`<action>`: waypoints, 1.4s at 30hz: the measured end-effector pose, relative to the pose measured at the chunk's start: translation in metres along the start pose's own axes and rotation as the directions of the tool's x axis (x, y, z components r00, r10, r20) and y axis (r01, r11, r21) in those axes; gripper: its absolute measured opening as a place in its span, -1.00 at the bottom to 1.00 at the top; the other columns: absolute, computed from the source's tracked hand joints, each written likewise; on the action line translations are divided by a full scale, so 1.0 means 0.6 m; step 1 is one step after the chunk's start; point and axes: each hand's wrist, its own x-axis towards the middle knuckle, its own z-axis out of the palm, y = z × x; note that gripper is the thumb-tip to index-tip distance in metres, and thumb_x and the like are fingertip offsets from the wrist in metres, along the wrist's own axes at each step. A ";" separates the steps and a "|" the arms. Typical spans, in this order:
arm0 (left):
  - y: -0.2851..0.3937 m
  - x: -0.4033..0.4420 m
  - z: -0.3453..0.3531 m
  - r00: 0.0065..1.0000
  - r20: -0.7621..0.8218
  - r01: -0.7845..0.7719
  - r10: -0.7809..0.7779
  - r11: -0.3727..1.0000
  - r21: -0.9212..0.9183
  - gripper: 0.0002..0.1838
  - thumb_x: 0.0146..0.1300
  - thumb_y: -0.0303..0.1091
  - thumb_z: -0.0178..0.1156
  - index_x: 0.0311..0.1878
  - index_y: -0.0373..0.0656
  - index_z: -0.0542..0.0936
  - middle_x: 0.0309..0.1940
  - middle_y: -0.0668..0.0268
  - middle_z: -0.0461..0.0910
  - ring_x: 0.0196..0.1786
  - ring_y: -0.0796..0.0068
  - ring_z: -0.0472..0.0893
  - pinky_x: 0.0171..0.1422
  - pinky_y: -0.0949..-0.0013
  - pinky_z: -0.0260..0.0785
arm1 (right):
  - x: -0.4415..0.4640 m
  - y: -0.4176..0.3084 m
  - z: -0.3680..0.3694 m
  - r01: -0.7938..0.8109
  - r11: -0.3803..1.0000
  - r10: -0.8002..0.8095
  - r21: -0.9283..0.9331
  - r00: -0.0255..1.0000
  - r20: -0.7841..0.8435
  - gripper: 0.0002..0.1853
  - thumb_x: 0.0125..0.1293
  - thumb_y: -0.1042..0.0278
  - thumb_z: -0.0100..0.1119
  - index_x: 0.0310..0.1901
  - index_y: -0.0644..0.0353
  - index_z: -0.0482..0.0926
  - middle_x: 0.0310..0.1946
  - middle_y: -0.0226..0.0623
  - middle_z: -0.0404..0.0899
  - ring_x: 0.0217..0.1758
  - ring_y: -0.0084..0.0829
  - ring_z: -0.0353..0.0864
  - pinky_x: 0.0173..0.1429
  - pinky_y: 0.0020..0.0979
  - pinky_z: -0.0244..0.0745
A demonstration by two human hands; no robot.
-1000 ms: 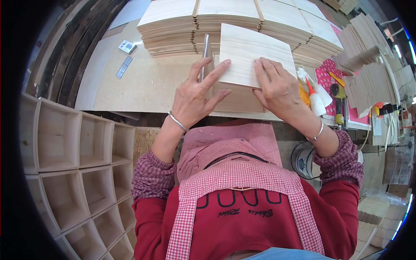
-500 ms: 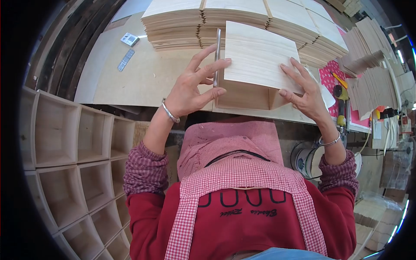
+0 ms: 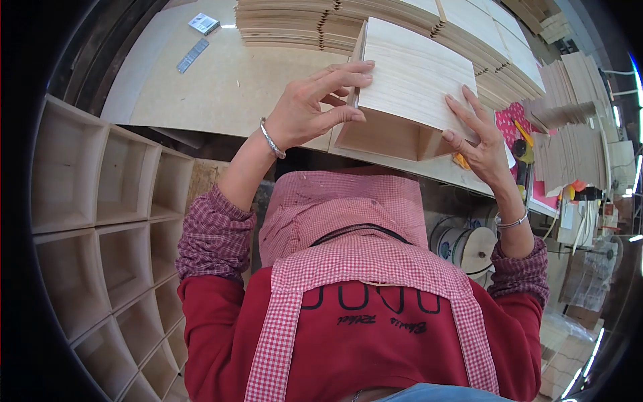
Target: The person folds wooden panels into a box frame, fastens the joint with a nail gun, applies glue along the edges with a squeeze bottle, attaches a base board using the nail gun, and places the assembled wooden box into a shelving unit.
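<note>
A pale wooden box (image 3: pixel 418 67) with an open side facing me rests on the table near its front edge. My left hand (image 3: pixel 315 104) grips the box's left side, fingertips over the top panel's edge and thumb by the lower front corner. On the right, my right hand (image 3: pixel 479 137) lies against the box, fingers on the top panel and thumb at its front edge. The inside of the box shows partly below the top panel. The far side of the box is hidden.
Stacked thin boards (image 3: pixel 288 30) stand behind the box. A staple strip (image 3: pixel 193 55) and a small carton (image 3: pixel 204 24) lie at the table's left. Many open wooden boxes (image 3: pixel 124 261) are piled on my left. A yellow cutter (image 3: pixel 524 132) and a power tool (image 3: pixel 521 151) lie right.
The gap between the thin left piece and the top panel has closed. The box now sits turned a little in view, and both hands stay on it.
</note>
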 end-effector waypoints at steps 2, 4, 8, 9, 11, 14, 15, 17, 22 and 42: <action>-0.003 -0.001 0.003 1.000 -0.011 -0.012 0.012 1.000 0.005 -0.52 0.00 -0.42 0.43 0.06 0.10 0.64 0.21 0.44 0.55 -0.17 0.58 0.65 0.02 0.48 0.61 | 0.000 0.000 -0.002 0.000 1.000 0.000 -0.015 1.000 0.006 -0.41 0.24 -0.03 0.29 0.28 -0.07 0.49 0.44 -0.16 0.21 0.45 -0.12 0.24 0.45 -0.18 0.19; -0.005 -0.002 0.004 1.000 -0.005 -0.014 0.014 1.000 -0.002 -0.53 0.00 -0.40 0.44 0.05 0.10 0.63 0.20 0.45 0.56 -0.16 0.58 0.65 0.02 0.48 0.61 | -0.001 0.002 -0.004 0.006 0.999 -0.006 -0.038 1.000 0.006 -0.42 0.25 -0.03 0.28 0.28 -0.08 0.50 0.44 -0.16 0.22 0.44 -0.12 0.26 0.45 -0.18 0.20; -0.011 -0.002 0.008 0.999 -0.028 -0.026 0.026 1.000 -0.008 -0.52 -0.01 -0.39 0.44 0.05 0.10 0.63 0.19 0.46 0.57 -0.16 0.57 0.65 0.02 0.48 0.61 | 0.000 0.005 -0.005 0.028 0.998 -0.028 -0.055 1.000 0.006 -0.43 0.25 -0.04 0.28 0.27 -0.09 0.50 0.44 -0.15 0.23 0.43 -0.12 0.26 0.45 -0.17 0.20; -0.012 -0.001 0.008 0.999 -0.027 -0.027 0.027 1.000 -0.005 -0.51 -0.02 -0.39 0.45 0.05 0.11 0.64 0.18 0.46 0.58 -0.16 0.57 0.65 0.02 0.49 0.61 | 0.000 0.005 -0.005 0.024 0.998 -0.024 -0.063 1.000 0.000 -0.44 0.25 -0.04 0.28 0.27 -0.09 0.51 0.44 -0.15 0.23 0.44 -0.12 0.26 0.46 -0.17 0.20; -0.013 -0.001 0.010 0.999 -0.031 -0.024 0.024 1.000 -0.005 -0.51 -0.03 -0.39 0.45 0.05 0.11 0.64 0.17 0.46 0.58 -0.16 0.57 0.65 0.02 0.49 0.61 | 0.000 0.005 -0.007 0.019 0.997 -0.019 -0.074 1.000 0.001 -0.44 0.25 -0.04 0.28 0.26 -0.09 0.51 0.44 -0.15 0.23 0.44 -0.12 0.26 0.46 -0.17 0.19; -0.015 -0.003 0.012 0.997 -0.054 -0.049 0.048 0.999 -0.019 -0.51 -0.03 -0.39 0.46 0.05 0.10 0.64 0.16 0.47 0.59 -0.17 0.57 0.65 0.01 0.50 0.61 | 0.000 0.002 -0.009 0.021 0.997 -0.021 -0.078 1.000 0.003 -0.45 0.25 -0.04 0.29 0.25 -0.10 0.52 0.43 -0.15 0.23 0.44 -0.12 0.25 0.46 -0.16 0.19; -0.017 -0.003 0.012 0.997 -0.055 -0.047 0.046 0.999 -0.022 -0.51 -0.03 -0.39 0.46 0.05 0.09 0.64 0.16 0.46 0.59 -0.16 0.58 0.65 0.01 0.50 0.61 | 0.001 0.000 -0.010 0.016 0.997 -0.016 -0.079 1.000 0.004 -0.45 0.24 -0.04 0.29 0.25 -0.10 0.52 0.43 -0.15 0.24 0.45 -0.12 0.25 0.47 -0.16 0.19; -0.019 -0.005 0.014 0.997 -0.057 -0.044 0.043 0.999 -0.026 -0.51 -0.03 -0.39 0.46 0.05 0.09 0.64 0.15 0.46 0.60 -0.16 0.58 0.65 0.01 0.50 0.61 | 0.000 0.000 -0.010 0.012 0.997 -0.011 -0.080 1.000 0.006 -0.45 0.24 -0.05 0.29 0.25 -0.11 0.52 0.43 -0.15 0.24 0.45 -0.11 0.25 0.47 -0.16 0.19; -0.020 -0.008 0.018 0.996 -0.073 -0.045 0.042 0.998 -0.036 -0.52 -0.03 -0.39 0.46 0.05 0.06 0.65 0.14 0.44 0.61 -0.15 0.56 0.66 0.01 0.50 0.61 | 0.000 0.000 -0.009 0.019 0.997 -0.019 -0.075 1.000 0.000 -0.46 0.24 -0.05 0.30 0.24 -0.11 0.53 0.43 -0.15 0.24 0.44 -0.11 0.27 0.47 -0.15 0.19; -0.025 -0.018 0.051 0.942 -0.260 -0.171 0.213 0.970 0.175 -0.64 0.13 -0.30 0.36 0.04 -0.03 0.68 0.11 0.36 0.63 -0.25 0.60 0.64 -0.14 0.57 0.50 | 0.001 -0.002 -0.009 0.035 0.995 -0.037 -0.095 0.999 -0.018 -0.47 0.23 0.00 0.32 0.21 -0.07 0.55 0.40 -0.10 0.28 0.42 -0.12 0.30 0.43 -0.21 0.24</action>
